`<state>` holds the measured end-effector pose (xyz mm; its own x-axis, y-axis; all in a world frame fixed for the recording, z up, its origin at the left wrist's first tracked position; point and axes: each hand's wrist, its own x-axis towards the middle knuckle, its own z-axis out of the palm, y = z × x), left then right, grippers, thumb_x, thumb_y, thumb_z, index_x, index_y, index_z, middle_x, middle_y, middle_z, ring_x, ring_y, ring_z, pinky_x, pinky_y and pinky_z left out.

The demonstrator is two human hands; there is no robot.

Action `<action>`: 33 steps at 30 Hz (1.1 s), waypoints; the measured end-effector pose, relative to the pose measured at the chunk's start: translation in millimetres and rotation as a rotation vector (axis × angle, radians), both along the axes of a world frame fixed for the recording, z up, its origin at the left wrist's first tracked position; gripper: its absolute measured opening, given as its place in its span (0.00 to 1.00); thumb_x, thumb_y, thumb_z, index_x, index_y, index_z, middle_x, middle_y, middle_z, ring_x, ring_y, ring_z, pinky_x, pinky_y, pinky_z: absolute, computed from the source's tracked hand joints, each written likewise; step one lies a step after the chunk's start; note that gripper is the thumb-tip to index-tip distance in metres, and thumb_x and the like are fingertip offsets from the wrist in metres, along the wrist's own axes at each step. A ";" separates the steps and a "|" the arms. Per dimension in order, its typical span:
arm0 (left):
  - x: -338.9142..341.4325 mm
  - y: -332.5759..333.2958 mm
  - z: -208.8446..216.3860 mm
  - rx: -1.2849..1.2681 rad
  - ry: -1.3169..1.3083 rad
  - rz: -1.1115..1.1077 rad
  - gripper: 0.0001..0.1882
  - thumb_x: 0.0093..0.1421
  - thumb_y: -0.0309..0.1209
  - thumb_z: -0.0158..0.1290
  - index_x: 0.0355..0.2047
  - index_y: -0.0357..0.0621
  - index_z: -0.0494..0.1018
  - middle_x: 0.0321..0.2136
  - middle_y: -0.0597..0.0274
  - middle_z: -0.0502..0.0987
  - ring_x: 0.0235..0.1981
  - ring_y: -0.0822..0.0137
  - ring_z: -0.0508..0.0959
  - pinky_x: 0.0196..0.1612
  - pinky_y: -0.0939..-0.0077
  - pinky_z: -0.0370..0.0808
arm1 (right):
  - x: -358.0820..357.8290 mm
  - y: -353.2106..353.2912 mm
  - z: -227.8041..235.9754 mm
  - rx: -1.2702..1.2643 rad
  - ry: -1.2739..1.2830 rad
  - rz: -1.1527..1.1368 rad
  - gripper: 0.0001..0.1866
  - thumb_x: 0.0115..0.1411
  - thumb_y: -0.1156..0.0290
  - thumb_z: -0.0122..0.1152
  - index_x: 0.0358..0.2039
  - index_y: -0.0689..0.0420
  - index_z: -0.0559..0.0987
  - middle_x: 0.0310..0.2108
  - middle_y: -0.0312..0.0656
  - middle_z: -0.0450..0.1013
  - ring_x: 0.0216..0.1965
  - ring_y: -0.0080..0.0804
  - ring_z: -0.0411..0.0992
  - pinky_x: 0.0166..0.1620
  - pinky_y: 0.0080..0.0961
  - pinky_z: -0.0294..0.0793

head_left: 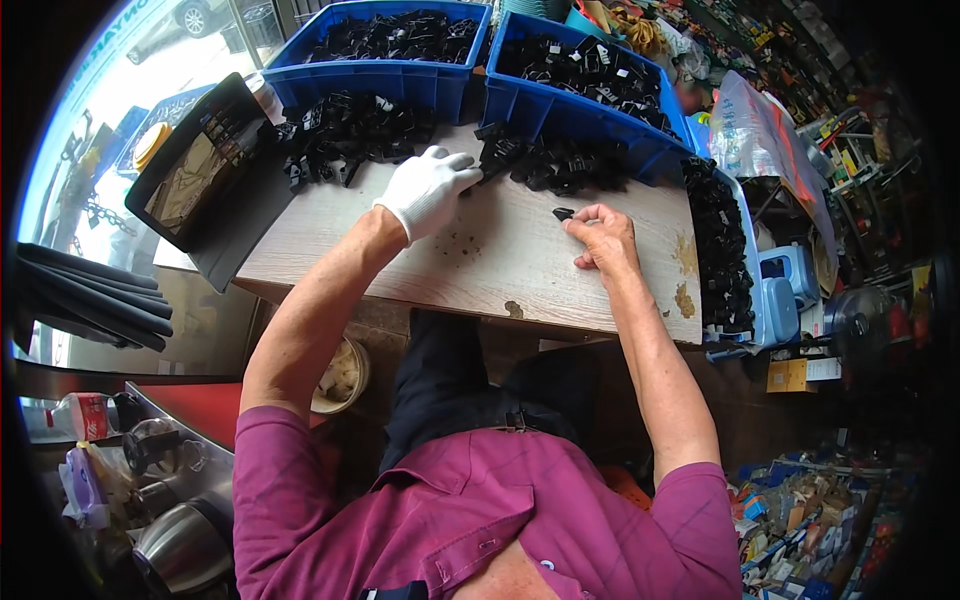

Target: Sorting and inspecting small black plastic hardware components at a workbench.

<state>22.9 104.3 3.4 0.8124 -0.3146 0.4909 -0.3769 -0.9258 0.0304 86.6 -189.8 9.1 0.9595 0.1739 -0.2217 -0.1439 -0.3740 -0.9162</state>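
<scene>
My left hand [428, 188], in a white knit glove, is over the table at the near edge of the black parts. Its fingers are bent and close together, and their tips meet dark pieces there; what they hold, if anything, is hidden. My bare right hand [606, 238] pinches a small black plastic part [563, 214] between thumb and fingertips, just above the tabletop [480, 275]. Beyond the hands lie a left heap of black plastic parts [350, 135] and a right heap of similar parts [570, 165].
Behind the heaps stand a left blue bin [375, 78] and a right blue bin [560, 112], both full of black parts. Another light-blue tray [752, 250] of them flanks the table's right side. A tablet in a dark case [205, 160] leans at the left. Below sits a bucket [352, 380].
</scene>
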 end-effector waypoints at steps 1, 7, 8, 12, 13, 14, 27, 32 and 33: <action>0.1 1.8 -3.9 0.029 0.043 0.014 0.21 0.57 0.21 0.53 0.51 0.47 0.80 0.48 0.53 0.80 0.44 0.49 0.81 0.44 0.60 0.82 | -0.5 0.8 -1.3 0.001 0.002 0.001 0.12 0.53 0.72 0.74 0.36 0.61 0.81 0.23 0.36 0.73 0.17 0.21 0.67 0.17 0.22 0.75; -3.8 -8.7 -2.0 0.043 0.103 0.060 0.17 0.59 0.23 0.53 0.49 0.45 0.78 0.37 0.57 0.83 0.40 0.52 0.82 0.40 0.61 0.82 | -0.9 -0.2 2.9 -0.013 -0.033 -0.013 0.22 0.51 0.74 0.74 0.47 0.62 0.78 0.26 0.38 0.75 0.16 0.21 0.68 0.17 0.22 0.75; -5.1 -9.2 -3.2 0.008 0.071 0.060 0.16 0.59 0.23 0.52 0.47 0.44 0.78 0.35 0.57 0.83 0.38 0.52 0.82 0.40 0.61 0.81 | -0.3 2.3 4.8 -0.057 -0.031 -0.002 0.22 0.51 0.74 0.75 0.46 0.62 0.79 0.28 0.40 0.76 0.17 0.22 0.70 0.18 0.22 0.76; -8.7 -15.3 -6.6 -0.021 -0.007 0.012 0.13 0.60 0.24 0.52 0.45 0.44 0.78 0.34 0.57 0.83 0.36 0.51 0.82 0.39 0.59 0.80 | 1.8 9.4 11.8 -0.199 0.023 0.019 0.20 0.51 0.74 0.75 0.45 0.62 0.81 0.32 0.43 0.79 0.20 0.24 0.73 0.19 0.24 0.78; -10.2 -18.4 -7.5 -0.060 -0.028 -0.002 0.12 0.60 0.24 0.53 0.43 0.44 0.78 0.34 0.57 0.83 0.36 0.52 0.81 0.38 0.59 0.80 | 1.8 10.0 11.2 -0.199 0.023 0.018 0.20 0.51 0.74 0.75 0.45 0.62 0.81 0.32 0.43 0.79 0.20 0.24 0.73 0.19 0.24 0.78; -11.6 -21.3 -8.8 -0.100 -0.049 -0.016 0.10 0.60 0.24 0.53 0.41 0.44 0.79 0.33 0.57 0.83 0.35 0.52 0.81 0.38 0.59 0.79 | 1.8 10.5 10.2 -0.212 0.001 0.009 0.19 0.51 0.73 0.75 0.44 0.62 0.81 0.31 0.42 0.79 0.20 0.25 0.73 0.19 0.24 0.78; -13.8 -102.9 -18.7 -1.452 0.204 -0.011 0.18 0.61 0.25 0.56 0.51 0.32 0.78 0.44 0.48 0.84 0.44 0.63 0.84 0.48 0.73 0.78 | -36.6 26.4 -2.6 0.375 0.050 0.088 0.21 0.56 0.64 0.75 0.45 0.64 0.81 0.23 0.38 0.78 0.11 0.18 0.64 0.17 0.17 0.63; -16.7 -110.7 -11.2 -1.607 0.368 -0.049 0.18 0.61 0.24 0.55 0.52 0.31 0.78 0.42 0.51 0.84 0.42 0.69 0.82 0.46 0.75 0.79 | -32.7 18.9 -4.2 0.379 0.078 0.120 0.20 0.56 0.68 0.74 0.46 0.65 0.81 0.26 0.39 0.80 0.12 0.18 0.64 0.17 0.17 0.64; -17.7 -108.7 -10.3 -1.545 0.388 -0.055 0.18 0.62 0.24 0.55 0.52 0.31 0.78 0.42 0.52 0.84 0.41 0.69 0.82 0.46 0.75 0.79 | -32.3 18.7 -2.7 0.363 0.105 0.129 0.21 0.55 0.69 0.74 0.47 0.65 0.81 0.26 0.40 0.80 0.12 0.18 0.64 0.17 0.17 0.64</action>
